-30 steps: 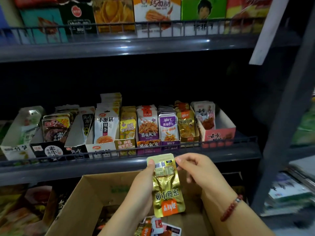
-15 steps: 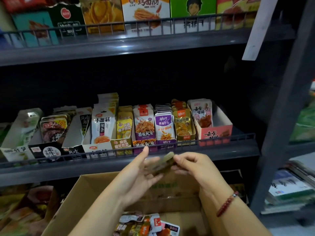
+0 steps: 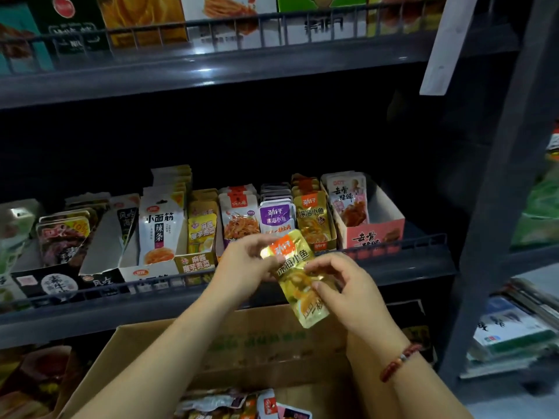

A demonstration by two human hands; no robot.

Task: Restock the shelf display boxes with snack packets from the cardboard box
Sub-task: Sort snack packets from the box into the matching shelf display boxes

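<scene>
Gold packet (image 3: 298, 275) marked 深海小鱼 w/ orange 劲仔 tab is pinched by left hand (image 3: 246, 267) & right hand (image 3: 341, 285), near matching gold display box (image 3: 320, 237).

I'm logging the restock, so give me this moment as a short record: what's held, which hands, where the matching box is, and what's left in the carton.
held item: gold snack packet, front facing the camera, orange logo end up
left hand: grips the packet's upper left edge
right hand: pinches the packet's lower right part
matching display box: gold display box, second from right on the middle shelf, holds the same gold packets
cardboard box: open below the shelf, mixed loose packets at its bottom
</scene>
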